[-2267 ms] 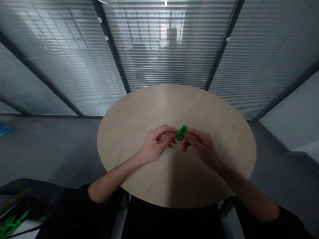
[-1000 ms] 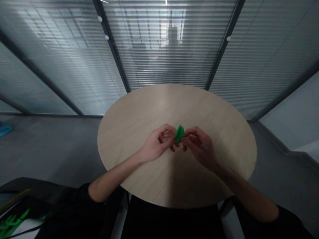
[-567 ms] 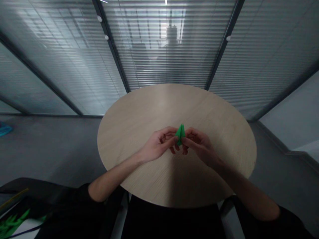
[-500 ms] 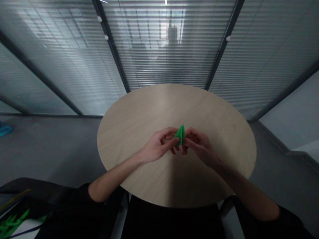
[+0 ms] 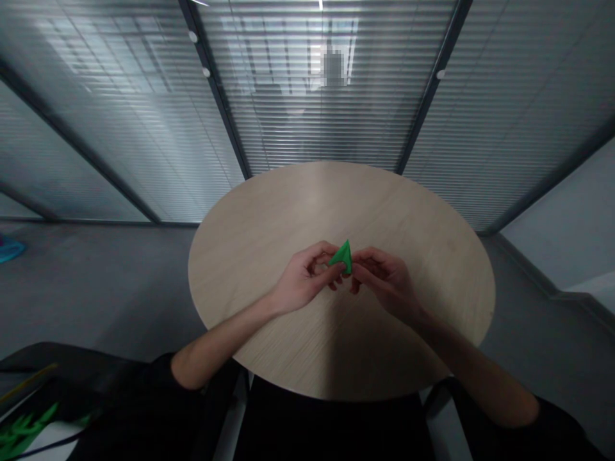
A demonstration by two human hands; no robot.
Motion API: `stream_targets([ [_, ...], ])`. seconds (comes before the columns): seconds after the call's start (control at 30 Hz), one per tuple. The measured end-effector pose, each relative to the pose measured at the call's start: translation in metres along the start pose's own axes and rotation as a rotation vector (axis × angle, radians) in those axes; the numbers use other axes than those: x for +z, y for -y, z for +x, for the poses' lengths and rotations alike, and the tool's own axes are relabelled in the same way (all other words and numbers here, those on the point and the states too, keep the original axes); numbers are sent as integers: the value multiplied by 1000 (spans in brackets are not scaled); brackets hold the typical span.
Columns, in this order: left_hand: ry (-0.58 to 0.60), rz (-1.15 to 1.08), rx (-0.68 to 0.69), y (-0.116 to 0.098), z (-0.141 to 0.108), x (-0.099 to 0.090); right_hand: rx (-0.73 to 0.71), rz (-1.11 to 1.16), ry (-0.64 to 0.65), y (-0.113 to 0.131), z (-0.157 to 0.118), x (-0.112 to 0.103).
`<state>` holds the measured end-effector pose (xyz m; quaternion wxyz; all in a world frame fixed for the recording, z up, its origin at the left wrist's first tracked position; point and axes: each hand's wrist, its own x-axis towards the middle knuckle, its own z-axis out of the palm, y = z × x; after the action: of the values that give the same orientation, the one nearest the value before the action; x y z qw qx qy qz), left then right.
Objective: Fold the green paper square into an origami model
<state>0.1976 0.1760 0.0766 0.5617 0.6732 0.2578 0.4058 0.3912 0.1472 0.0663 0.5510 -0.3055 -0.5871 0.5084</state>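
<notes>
Black sleeves end at my bare forearms, which angle inward from both sides so that the two grips meet above the middle of a round pale-wood surface. At lower left, beside my left arm, a spiky green shape lies on something dark, too dim to identify. My left grip and my right grip are each curled closed and clamped from opposite sides on a small folded green paper triangle, its point upward. This opposed pinch holds the paper in the air between the grips, above the surface, where both can steady it; the pressure appears to keep its folds together. Beyond the surface, a grey floor spreads to either side, with a small teal object at the far left edge. Farthest away stands a glass partition with horizontal blinds, divided by dark frames.
</notes>
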Motion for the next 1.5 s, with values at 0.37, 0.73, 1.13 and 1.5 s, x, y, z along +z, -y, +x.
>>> stream_targets([
  [0.37,-75,184,111,2,-1,-2,-79,-140,-8,0,-4,0],
  [0.73,-96,376,412,2,-3,-4,-234,-364,-198,4,-4,5],
  [1.13,-77,434,538,-2,-3,-3,-390,-525,-278,5,-8,5],
  [1.5,-3,313,408,-6,-5,-2,-389,-423,-178,-1,-6,3],
])
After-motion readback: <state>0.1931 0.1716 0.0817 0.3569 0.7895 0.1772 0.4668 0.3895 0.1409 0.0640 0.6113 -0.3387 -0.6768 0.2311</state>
